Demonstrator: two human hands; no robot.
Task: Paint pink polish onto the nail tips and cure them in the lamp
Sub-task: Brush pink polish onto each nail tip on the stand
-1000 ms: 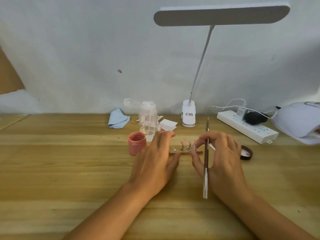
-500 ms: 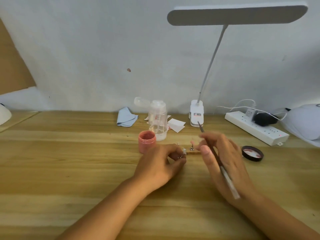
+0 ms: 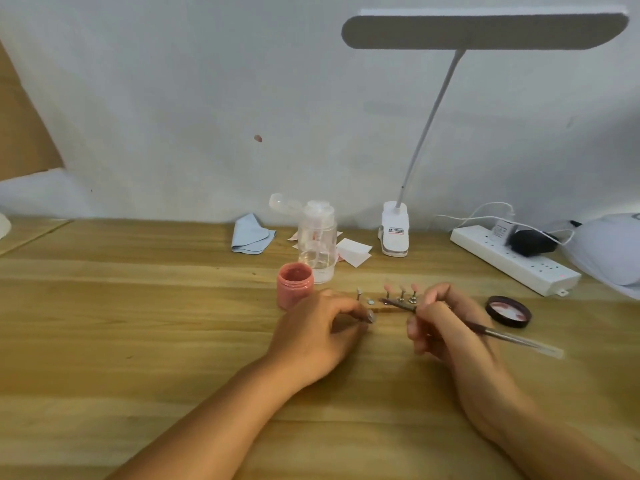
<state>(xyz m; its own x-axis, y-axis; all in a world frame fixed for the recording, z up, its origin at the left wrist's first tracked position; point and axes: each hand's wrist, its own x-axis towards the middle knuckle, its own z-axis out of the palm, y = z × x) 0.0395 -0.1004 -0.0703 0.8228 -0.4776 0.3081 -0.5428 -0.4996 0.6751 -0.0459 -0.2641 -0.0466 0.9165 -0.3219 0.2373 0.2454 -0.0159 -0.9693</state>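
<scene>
The right hand point(image 3: 450, 329) grips a brush point(image 3: 495, 333), its tip just in front of three pink nail tips point(image 3: 402, 288) on the table point(image 3: 138, 306), while the left hand point(image 3: 318, 330), beside the open jar point(image 3: 295, 284), pinches a small grey piece point(image 3: 371, 317).

White wall point(image 3: 173, 98) far, small pink spot point(image 3: 257, 138) on it. Wooden tabletop point(image 3: 104, 323) across near half. Brown panel point(image 3: 20, 126) far left. White desk lamp point(image 3: 485, 31) overhead right.

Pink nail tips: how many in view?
3, in a row beside the right hand: left tip, middle tip, right tip. That hand may hide more. Left hand pinches a greyish stand.
</scene>
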